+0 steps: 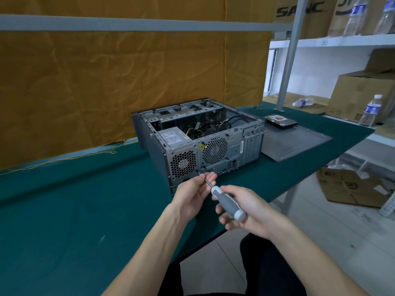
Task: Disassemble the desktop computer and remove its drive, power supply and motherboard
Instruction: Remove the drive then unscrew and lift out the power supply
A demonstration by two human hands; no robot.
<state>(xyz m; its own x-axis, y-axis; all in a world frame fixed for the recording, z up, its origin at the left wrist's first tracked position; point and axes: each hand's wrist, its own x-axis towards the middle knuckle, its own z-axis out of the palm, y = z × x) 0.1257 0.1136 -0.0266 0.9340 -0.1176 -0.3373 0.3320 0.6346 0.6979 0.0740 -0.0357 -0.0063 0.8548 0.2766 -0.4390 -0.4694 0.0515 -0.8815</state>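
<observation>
Right hand [245, 212] gripping screwdriver [226, 201] handle, left hand [196, 189] pinching its shaft, tip at open computer case [198, 135] rear, removed drive [280, 121] beside it on green table [64, 210]

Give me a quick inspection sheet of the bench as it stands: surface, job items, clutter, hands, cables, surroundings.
Surface: green table, a few loose yellow threads near its far edge.
Job's things: computer case lies on its side, open on top; power supply inside it; drive lies on the table right of the case; side panel lies flat beside it.
Clutter: nothing seen on the table.
Hands: right hand grips the screwdriver handle; left hand steadies its shaft, tip at the case's rear panel.
Cables: black and yellow wires loose inside the case.
Surroundings: orange cloth behind; shelves with boxes and water bottles on the right.
</observation>
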